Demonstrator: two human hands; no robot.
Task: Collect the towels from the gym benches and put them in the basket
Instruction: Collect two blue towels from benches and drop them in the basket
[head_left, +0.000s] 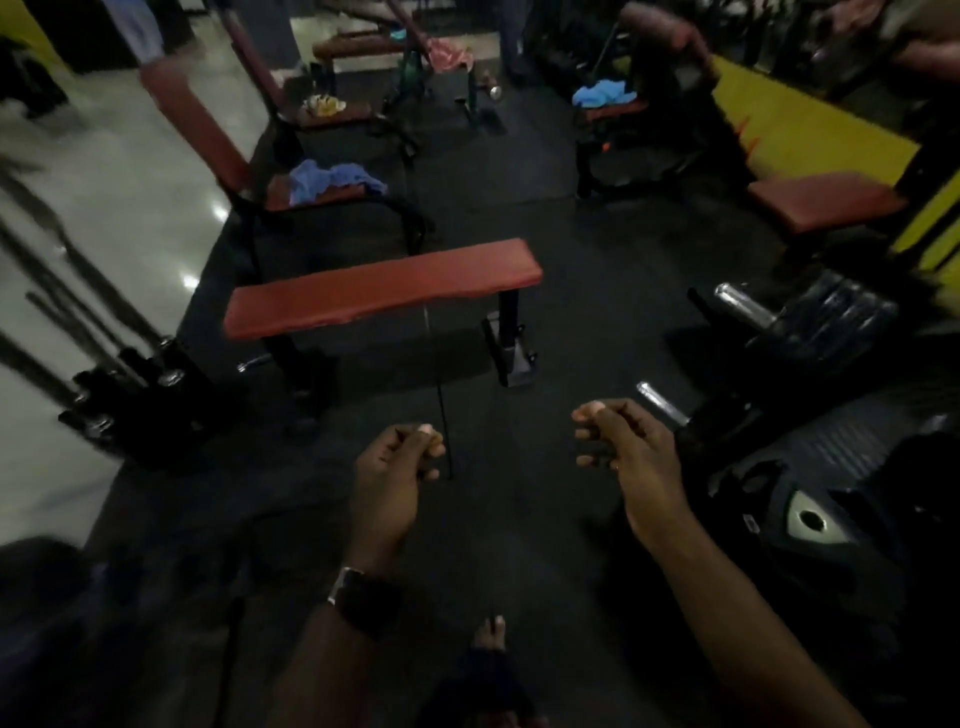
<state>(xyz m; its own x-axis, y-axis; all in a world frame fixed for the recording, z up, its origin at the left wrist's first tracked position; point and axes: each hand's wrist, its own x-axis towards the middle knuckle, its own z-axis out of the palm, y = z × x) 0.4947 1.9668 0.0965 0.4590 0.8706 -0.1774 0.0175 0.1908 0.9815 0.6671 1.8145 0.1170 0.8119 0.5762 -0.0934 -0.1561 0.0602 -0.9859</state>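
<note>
While both hands hang out in front of the person over the dark rubber floor, neither carries cloth. Left hand (397, 460): fingers curled loosely toward the palm, thumb on top, nothing in it that I can make out; a thin dark line runs just beside it, and whether it touches is unclear. Right hand (621, 441): same loose curl, empty.

Towel positions, all well ahead of the hands:
- blue towel (332, 179), crumpled on the seat of the incline bench (311, 195), behind the flat bench.
- light blue towel (602, 93), heaped on a far bench (615, 110) at right.
- pinkish towel (449, 54), draped on equipment at the back.
- pale yellowish bundle (324, 105) on another seat; too blurred to confirm it is a towel.

Flat bench (382, 286), nearest, is bare. No basket is in view.

Handling judgement: the towels should be light, soft and limp, with no shape of their own, and nothing about them is fragile. A pinch at one corner would likely leave the rest trailing and catching on the bench frame. Better to gather at the highest bunched folds near the middle of the heap, closing the whole hand around them. One hand ought to suffice per towel, leaving the other free.
</note>
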